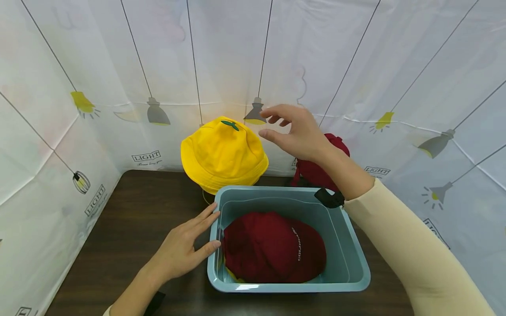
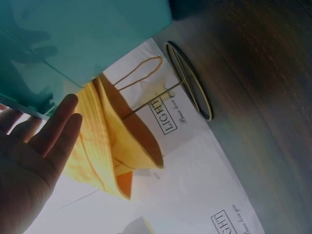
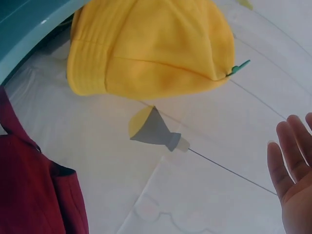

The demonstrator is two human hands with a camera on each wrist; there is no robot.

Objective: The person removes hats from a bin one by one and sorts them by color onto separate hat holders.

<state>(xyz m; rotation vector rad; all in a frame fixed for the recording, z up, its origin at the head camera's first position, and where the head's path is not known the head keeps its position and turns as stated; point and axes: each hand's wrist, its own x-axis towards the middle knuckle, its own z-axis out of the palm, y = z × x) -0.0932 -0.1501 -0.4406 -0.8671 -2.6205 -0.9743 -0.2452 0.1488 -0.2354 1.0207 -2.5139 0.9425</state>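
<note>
A dark red baseball cap (image 1: 272,248) with small lettering lies in a light blue plastic bin (image 1: 292,288), its brim to the right. A sliver of yellow fabric (image 1: 232,275) shows beneath it. My left hand (image 1: 182,248) rests its extended fingers against the bin's left rim. Behind the bin, a yellow bucket hat (image 1: 225,153) with a green leaf sits on a wire stand (image 2: 195,90). My right hand (image 1: 294,131) is raised in the air just right of that hat, fingers loosely bent, holding nothing. Partly hidden behind the right forearm is another dark red cap (image 1: 316,172).
The bin stands on a dark wooden table (image 1: 130,219). A white curtain (image 1: 221,57) printed with lamps hangs close behind and along the sides. A black strap (image 1: 330,198) circles the right wrist, over the bin's back right corner.
</note>
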